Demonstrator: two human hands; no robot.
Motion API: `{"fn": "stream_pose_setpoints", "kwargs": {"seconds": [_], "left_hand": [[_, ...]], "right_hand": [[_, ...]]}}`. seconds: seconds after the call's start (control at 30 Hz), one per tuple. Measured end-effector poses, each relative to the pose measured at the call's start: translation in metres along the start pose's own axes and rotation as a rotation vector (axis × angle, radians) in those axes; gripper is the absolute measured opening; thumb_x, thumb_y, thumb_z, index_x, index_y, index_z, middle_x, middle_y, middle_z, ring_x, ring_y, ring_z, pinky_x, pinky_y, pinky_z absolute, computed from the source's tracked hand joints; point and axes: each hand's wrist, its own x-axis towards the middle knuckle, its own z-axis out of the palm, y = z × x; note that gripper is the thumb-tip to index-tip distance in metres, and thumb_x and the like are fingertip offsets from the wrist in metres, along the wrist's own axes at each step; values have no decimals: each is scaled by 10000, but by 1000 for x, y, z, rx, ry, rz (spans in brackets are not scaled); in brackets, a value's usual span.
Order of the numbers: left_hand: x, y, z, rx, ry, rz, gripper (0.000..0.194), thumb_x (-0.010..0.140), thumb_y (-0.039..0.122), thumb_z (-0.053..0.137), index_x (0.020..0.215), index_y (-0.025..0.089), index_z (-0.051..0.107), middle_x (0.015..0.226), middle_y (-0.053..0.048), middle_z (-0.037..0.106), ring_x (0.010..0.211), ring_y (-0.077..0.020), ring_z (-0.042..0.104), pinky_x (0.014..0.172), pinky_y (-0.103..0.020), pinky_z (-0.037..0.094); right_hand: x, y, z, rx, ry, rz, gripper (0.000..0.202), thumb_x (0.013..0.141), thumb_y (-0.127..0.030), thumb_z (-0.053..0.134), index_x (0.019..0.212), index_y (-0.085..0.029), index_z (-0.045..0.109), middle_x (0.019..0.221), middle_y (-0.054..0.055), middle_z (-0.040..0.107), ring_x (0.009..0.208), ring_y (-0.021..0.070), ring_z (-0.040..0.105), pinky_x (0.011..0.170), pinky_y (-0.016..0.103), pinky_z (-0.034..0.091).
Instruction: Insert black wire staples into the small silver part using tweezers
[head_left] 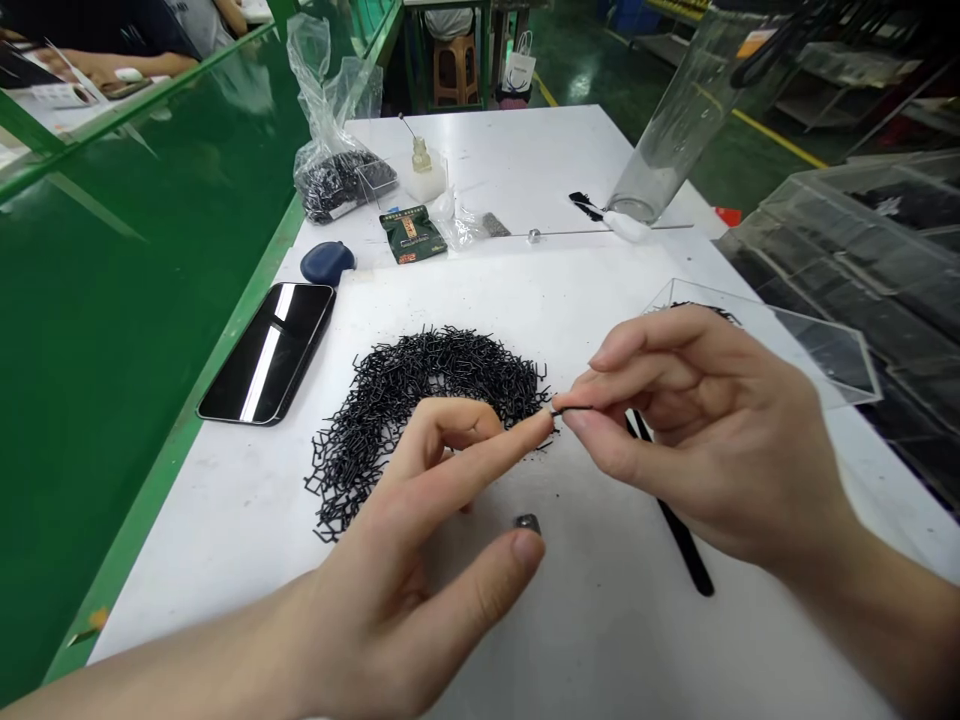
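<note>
Right hand [727, 440] pinches a thin black pin [576, 408]; left hand [390, 535], loosely spread, fingertip at its end. Go light imo.

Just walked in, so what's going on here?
A person's right hand pinches a small black piece, while the left hand holds a finger at its end. Beyond the left hand, a pile of bent black pieces lies on the white table; a black tool lies partly hidden by the right hand.
</note>
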Motion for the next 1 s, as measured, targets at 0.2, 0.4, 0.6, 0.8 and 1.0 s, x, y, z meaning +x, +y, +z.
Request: {"fn": "stream_pose_setpoints", "kwargs": {"seconds": [0.2,0.4,0.6,0.8,1.0], "left_hand": [[-3,0,-1,33,-16,-23,767,1106,69,671,1779,422,566,1270,-72,600,1181,-245,540,1132,-400,593],[-3,-2,-1,52,-7,5,781,1104,35,641,1777,423,567,1273,-70,601,1184,-234,559,1137,-387,595],[-2,-3,-2,47,0,21,778,1105,11,626,1768,415,579,1265,-61,615,1181,-213,568,1111,-342,594],[-2,-5,2,31,9,44,756,1107,5,608,1754,396,602,1250,-62,624,1172,-207,578,1070,-333,601],[-1,-4,2,57,28,29,787,1063,30,684,1743,420,613,1239,-77,638,1127,-236,591,933,-359,645]], "right_hand": [[3,-2,1,-11,-11,-22,339,835,-56,889,942,-340,738,835,-77,844,732,186,845,546,310,638],[2,-3,0,-10,-26,-27,341,844,-59,883,949,-345,731,840,-103,862,742,167,846,571,312,643],[1,-2,-2,-7,-51,-23,329,863,-84,884,954,-353,718,839,-105,848,739,153,835,594,300,643],[0,-2,-2,-21,-57,-35,337,865,-71,874,970,-355,728,851,-99,845,740,165,830,590,312,642],[1,-1,-4,-35,-57,-46,339,868,-71,875,975,-358,729,855,-89,854,747,182,833,591,335,645]]}}
